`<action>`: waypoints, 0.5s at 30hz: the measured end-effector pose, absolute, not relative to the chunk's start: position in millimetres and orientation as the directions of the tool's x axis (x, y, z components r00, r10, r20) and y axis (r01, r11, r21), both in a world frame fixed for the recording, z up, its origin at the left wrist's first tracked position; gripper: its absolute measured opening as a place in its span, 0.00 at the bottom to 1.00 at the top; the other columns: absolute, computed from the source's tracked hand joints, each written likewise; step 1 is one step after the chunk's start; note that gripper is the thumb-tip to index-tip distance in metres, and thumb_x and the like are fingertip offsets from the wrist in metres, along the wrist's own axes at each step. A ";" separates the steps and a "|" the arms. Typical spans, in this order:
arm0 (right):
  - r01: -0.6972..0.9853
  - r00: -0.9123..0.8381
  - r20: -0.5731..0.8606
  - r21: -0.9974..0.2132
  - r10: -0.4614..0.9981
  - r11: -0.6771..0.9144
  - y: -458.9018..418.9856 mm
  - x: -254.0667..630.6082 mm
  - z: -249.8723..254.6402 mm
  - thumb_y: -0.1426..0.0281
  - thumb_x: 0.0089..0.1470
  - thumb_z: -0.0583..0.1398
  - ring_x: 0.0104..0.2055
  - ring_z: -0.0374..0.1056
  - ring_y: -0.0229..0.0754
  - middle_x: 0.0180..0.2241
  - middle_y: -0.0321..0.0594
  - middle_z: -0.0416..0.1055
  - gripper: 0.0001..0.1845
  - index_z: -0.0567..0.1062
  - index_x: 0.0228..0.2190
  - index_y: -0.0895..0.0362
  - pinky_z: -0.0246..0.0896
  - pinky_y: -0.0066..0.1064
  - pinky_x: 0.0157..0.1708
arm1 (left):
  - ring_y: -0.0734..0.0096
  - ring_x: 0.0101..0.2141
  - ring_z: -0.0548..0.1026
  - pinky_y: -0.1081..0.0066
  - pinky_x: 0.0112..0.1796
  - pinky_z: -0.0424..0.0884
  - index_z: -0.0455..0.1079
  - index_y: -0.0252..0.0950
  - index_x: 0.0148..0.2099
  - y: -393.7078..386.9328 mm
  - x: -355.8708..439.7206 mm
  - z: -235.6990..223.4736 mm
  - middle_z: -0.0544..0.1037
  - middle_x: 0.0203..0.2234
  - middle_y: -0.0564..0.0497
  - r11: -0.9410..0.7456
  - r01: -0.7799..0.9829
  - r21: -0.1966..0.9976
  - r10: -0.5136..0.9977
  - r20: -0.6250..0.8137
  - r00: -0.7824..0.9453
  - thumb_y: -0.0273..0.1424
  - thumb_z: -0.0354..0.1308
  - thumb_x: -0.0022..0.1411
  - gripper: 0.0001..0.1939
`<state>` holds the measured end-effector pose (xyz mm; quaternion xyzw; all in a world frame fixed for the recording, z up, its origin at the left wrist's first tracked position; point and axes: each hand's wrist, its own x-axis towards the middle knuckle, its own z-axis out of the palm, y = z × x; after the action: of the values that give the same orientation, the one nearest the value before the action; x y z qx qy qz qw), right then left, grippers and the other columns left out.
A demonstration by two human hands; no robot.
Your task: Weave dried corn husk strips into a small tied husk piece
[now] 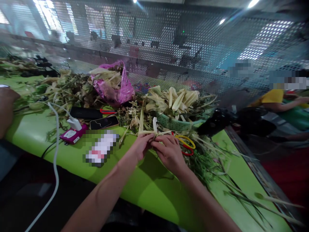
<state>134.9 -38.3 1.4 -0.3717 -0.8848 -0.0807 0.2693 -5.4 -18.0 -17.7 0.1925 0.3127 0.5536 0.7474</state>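
Pale strips of dried corn husk (154, 124) are pinched between my left hand (143, 145) and my right hand (171, 152), whose fingertips meet over the near part of the table. One strip stands up from the fingers and others stick out sideways. The exact grip of the fingertips is partly hidden. Scissors with yellow and red handle loops (187, 141) lie just beyond my right hand. Behind my hands, a light green basket (177, 123) holds a heap of broad, cream-coloured husks (178, 98).
A pink plastic bag (125, 85) of husks stands on the green table (149, 193) amid dried plants. To the left lie a dark phone (104, 122), a purple power adapter (72, 135) and a white cable (56, 154). Another person's hand (7, 106) rests far left.
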 end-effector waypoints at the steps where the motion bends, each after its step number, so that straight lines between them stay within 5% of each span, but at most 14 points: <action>1: 0.700 -0.587 0.538 -0.039 0.605 0.713 -38.9 134.5 1.3 0.75 0.53 0.59 0.45 0.61 0.47 0.41 0.39 0.74 0.12 0.76 0.40 0.50 0.53 0.40 0.46 | 0.79 0.25 0.71 0.78 0.28 0.65 0.73 0.31 0.32 -18.1 -5.4 -18.5 0.75 0.24 0.53 0.313 -0.702 0.639 0.949 -0.243 0.201 0.29 0.69 0.43 0.12; 6: 0.660 -0.561 0.630 -0.050 0.536 0.750 -40.4 136.2 1.8 0.73 0.54 0.60 0.42 0.64 0.44 0.38 0.35 0.77 0.09 0.76 0.37 0.50 0.54 0.37 0.45 | 0.78 0.25 0.71 0.77 0.29 0.66 0.73 0.30 0.33 -17.9 -5.4 -21.4 0.76 0.24 0.52 0.253 -0.669 0.699 0.967 -0.191 0.166 0.30 0.70 0.40 0.16; 15: 0.711 -0.163 0.691 -0.413 0.704 0.570 -32.0 147.9 9.8 0.68 0.52 0.62 0.41 0.67 0.45 0.34 0.39 0.75 0.03 0.75 0.29 0.54 0.56 0.39 0.44 | 0.74 0.25 0.75 0.67 0.37 0.72 0.70 0.31 0.34 -19.9 -0.7 -14.4 0.77 0.26 0.52 0.271 -0.612 0.743 0.961 -0.171 0.219 0.28 0.71 0.39 0.18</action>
<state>147.9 -32.0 9.8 -0.4638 -0.7626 -0.0036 0.4510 -0.7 -19.9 -14.4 0.2739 0.3181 0.5379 0.7311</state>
